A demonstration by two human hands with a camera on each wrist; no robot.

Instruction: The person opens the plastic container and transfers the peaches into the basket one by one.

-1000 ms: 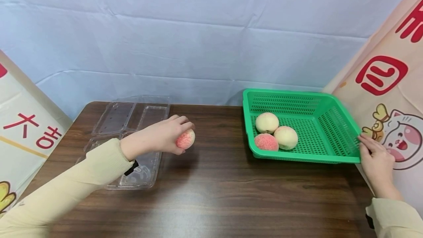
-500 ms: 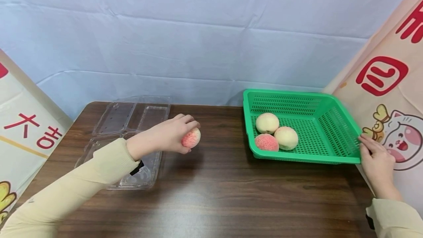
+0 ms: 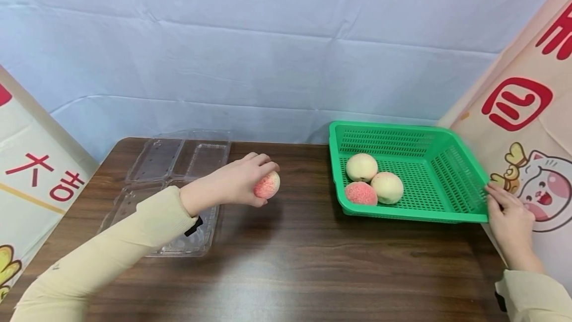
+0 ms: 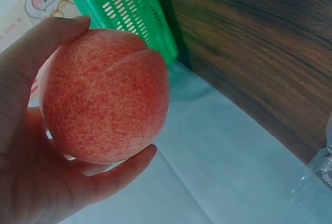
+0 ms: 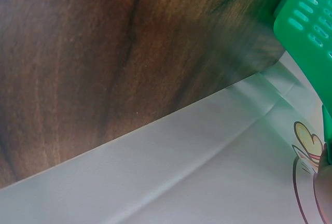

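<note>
My left hand grips a pink, red-speckled peach, thumb on one side and fingers curled on the other. In the head view it holds the peach above the table, between the clear plastic box and the green basket. My right hand grips the basket's right rim near the front corner. Inside the basket, at its left end, lie a red peach and two pale peaches, one pale peach behind and another pale peach beside it. The right wrist view shows only a sliver of that hand.
A clear plastic box with several compartments lies at the left of the brown wooden table, partly hidden under my left forearm. A pale blue cloth hangs behind the table. Printed banners stand at both sides.
My left hand has moved a little to the right with the peach, away from the clear box and toward the basket. My right hand and the basket stay practically where they were.
</note>
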